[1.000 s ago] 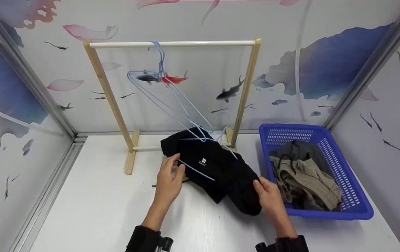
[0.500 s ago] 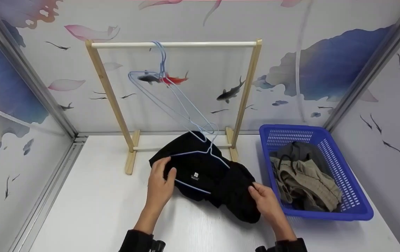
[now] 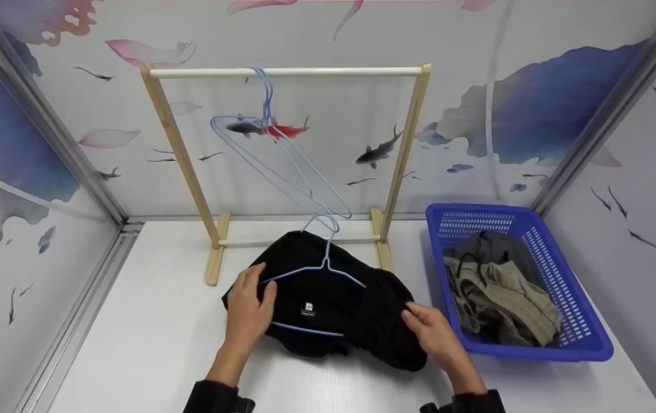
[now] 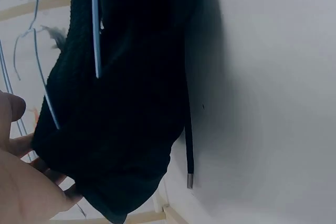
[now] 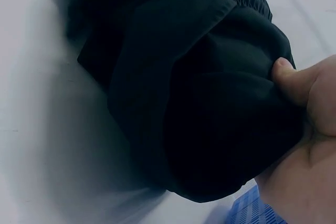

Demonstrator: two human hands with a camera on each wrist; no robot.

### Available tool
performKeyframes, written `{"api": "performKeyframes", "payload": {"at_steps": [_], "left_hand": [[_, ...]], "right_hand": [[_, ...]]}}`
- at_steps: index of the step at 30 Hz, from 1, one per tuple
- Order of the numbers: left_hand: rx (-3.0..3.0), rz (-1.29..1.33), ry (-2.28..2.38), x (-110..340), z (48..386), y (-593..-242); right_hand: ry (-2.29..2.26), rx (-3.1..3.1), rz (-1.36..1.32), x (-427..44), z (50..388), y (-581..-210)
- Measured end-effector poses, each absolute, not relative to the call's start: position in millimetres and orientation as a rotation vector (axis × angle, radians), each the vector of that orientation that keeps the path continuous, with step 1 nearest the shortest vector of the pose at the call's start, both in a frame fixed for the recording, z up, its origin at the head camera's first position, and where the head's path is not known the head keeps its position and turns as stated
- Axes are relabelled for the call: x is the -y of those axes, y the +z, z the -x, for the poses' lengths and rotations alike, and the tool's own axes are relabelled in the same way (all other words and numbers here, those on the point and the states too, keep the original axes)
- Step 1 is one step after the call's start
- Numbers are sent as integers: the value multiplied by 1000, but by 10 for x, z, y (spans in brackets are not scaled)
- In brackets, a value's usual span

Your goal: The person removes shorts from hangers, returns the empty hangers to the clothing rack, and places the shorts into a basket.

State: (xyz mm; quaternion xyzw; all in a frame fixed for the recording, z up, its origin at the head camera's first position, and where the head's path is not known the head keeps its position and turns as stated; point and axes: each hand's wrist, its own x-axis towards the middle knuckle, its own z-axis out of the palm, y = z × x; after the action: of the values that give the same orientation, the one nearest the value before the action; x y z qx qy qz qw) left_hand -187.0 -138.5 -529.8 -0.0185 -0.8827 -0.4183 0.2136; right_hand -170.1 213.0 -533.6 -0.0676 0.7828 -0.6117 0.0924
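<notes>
A pair of black drawstring pants [image 3: 310, 287], bunched so that leg length is hard to tell, lies tilted above the white table. A light blue hanger [image 3: 325, 265] sits inside the waist opening, its hook pointing away. My left hand [image 3: 247, 304] rests at the left end of the waist, fingers against the outside of the fabric; its thumb stands apart in the left wrist view. With thumb and fingers, my right hand [image 3: 438, 332] pinches the right end; in the right wrist view the thumb presses the cloth and the other fingers are mostly hidden. A drawstring [image 4: 190, 150] dangles below.
Behind the pants stands a wooden rack [image 3: 161, 115] with a white rail [image 3: 339, 72]. Several light blue hangers [image 3: 266, 97] hang from it, their lower corners close above the pants. A blue basket [image 3: 583, 310] with grey and khaki clothes [image 3: 505, 292] stands at right.
The left hand has moved left and toward me, and the pants with the hanger have come along. The hanger's neck now lies centred in the waist. The right hand has shifted slightly left.
</notes>
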Motion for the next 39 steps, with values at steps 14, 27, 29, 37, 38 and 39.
{"api": "performKeyframes", "payload": {"at_steps": [14, 27, 29, 37, 38, 39], "left_hand": [[2488, -114, -1055, 1572, 1785, -5422], [2514, -185, -1141, 1607, 1729, -5447], [2507, -204, -1162, 1598, 1710, -5446], [2431, -263, -1216, 1484, 1674, -5355], [2419, -262, -1222, 1469, 1676, -5335], [2409, -261, -1228, 1455, 1678, -5314]], "right_hand": [[-1743, -2433, 321, -2098, 1729, -5348], [-1740, -2526, 305, -2018, 1758, -5356], [-1758, -2559, 326, -2003, 1755, -5364], [-1690, -2868, 442, -1950, 1750, -5428], [-1663, -2919, 445, -1944, 1749, -5430], [-1628, -2979, 452, -1938, 1749, -5435]]}}
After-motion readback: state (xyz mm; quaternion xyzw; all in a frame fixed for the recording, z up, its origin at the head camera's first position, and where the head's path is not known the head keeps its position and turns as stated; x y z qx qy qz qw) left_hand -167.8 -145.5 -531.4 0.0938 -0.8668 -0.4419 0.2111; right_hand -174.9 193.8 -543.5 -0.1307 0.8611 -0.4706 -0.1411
